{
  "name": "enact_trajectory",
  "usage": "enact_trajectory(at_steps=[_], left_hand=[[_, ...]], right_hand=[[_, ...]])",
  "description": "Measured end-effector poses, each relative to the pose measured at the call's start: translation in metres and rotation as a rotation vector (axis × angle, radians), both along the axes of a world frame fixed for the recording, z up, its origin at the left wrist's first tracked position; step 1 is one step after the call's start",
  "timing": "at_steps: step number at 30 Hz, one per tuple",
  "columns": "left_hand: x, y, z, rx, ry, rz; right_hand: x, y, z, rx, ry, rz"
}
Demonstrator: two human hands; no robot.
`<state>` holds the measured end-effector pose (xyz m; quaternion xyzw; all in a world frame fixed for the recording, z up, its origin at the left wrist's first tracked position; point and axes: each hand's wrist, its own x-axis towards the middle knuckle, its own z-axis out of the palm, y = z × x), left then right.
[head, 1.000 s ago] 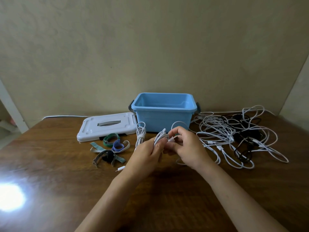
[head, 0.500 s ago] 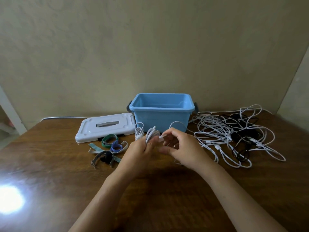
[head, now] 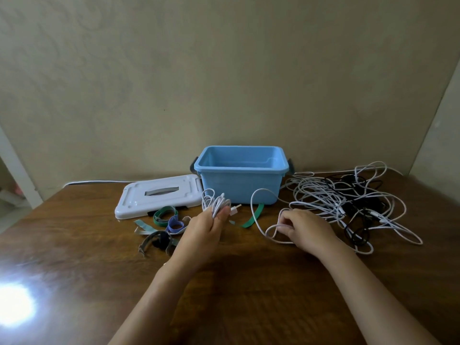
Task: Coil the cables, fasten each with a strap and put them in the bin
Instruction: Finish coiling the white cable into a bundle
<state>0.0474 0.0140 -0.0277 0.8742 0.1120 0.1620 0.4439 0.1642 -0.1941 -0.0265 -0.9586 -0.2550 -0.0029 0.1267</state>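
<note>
A coiled white cable [head: 216,202] is gripped upright by the left hand [head: 202,229] to keep its loops, while its loose tail [head: 258,221] is pinched by the right hand [head: 302,226].

beige wall [head: 224,70], wooden table [head: 74,282], glare

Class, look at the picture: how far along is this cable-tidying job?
Done: nothing; the bin looks empty. In hand: the left hand grips a white coil, not yet strapped; the right hand holds a loose cable loop. Left: the cable pile and the straps lie unused.
</note>
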Motion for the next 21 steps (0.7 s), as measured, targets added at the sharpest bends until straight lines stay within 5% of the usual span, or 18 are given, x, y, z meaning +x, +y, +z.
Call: enact_trajectory(at_steps=[15, 21], left_hand=[[-0.002, 0.004, 0.005, 0.181, 0.040, 0.055], [-0.002, 0.003, 0.007, 0.169, 0.029, 0.057]], right_hand=[[0.034, -0.039, -0.011, 0.021, 0.053, -0.131], [0.017, -0.045, 0.021, 0.069, 0.313, -0.005]])
